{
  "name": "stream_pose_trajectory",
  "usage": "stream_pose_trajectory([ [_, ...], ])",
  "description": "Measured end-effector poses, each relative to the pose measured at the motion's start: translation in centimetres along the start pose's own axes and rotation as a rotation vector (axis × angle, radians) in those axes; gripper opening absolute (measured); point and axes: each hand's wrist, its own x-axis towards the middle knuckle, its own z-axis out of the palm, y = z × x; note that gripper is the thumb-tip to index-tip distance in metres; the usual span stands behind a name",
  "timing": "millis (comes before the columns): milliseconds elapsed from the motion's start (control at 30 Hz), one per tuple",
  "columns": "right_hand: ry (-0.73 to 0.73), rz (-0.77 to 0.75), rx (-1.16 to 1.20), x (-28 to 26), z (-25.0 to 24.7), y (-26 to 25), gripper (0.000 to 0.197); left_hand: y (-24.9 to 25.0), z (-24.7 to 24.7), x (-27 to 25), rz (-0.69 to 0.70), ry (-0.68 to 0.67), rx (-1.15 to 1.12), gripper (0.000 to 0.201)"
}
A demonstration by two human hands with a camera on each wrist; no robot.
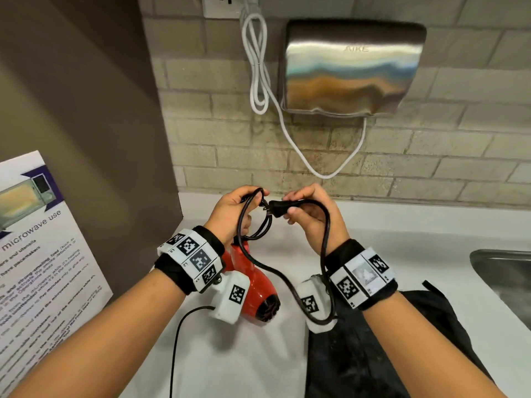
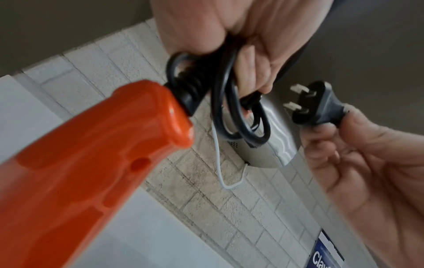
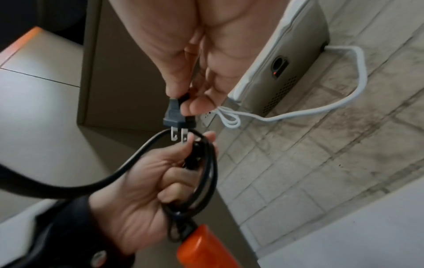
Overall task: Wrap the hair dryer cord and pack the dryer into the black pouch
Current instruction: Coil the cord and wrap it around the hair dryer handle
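Note:
The red hair dryer [image 1: 253, 285] hangs nozzle-down below my left hand [image 1: 234, 209], above the white counter. My left hand [image 2: 241, 45] grips several coiled loops of the black cord [image 1: 255, 222] at the top of the handle [image 2: 91, 163]. My right hand [image 1: 310, 214] pinches the black two-prong plug [image 1: 277, 208], its prongs pointing at the coil. From the plug the cord's loose end loops down past my right wrist. The plug [image 3: 175, 116] sits just above the coil [image 3: 204, 172]. The black pouch [image 1: 382, 346] lies flat on the counter under my right forearm.
A steel hand dryer [image 1: 350, 67] with a white cable [image 1: 258, 67] hangs on the brick wall behind. A steel sink [image 1: 508, 277] is at the right edge. A microwave-use notice [image 1: 37, 254] leans at the left beside a brown panel.

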Motion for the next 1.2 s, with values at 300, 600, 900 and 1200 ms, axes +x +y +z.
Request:
stream_pose_trajectory([
  [300,0.090,-0.053,-0.532,-0.9,2.6,2.3,0.018,0.2,0.2,-0.8,-0.015,-0.065,-0.030,0.015],
  [600,0.154,-0.034,-0.484,0.2,4.3,2.2,0.046,0.2,0.8,-1.1,-0.082,-0.137,-0.067,0.020],
  [900,-0.161,0.147,-0.598,0.3,2.0,2.5,0.033,0.0,0.6,-1.0,-0.006,-0.137,-0.051,0.018],
  [1200,-0.305,0.191,-0.881,-1.5,-3.7,4.8,0.024,-0.1,1.9,-0.8,0.008,-0.052,-0.094,0.022],
])
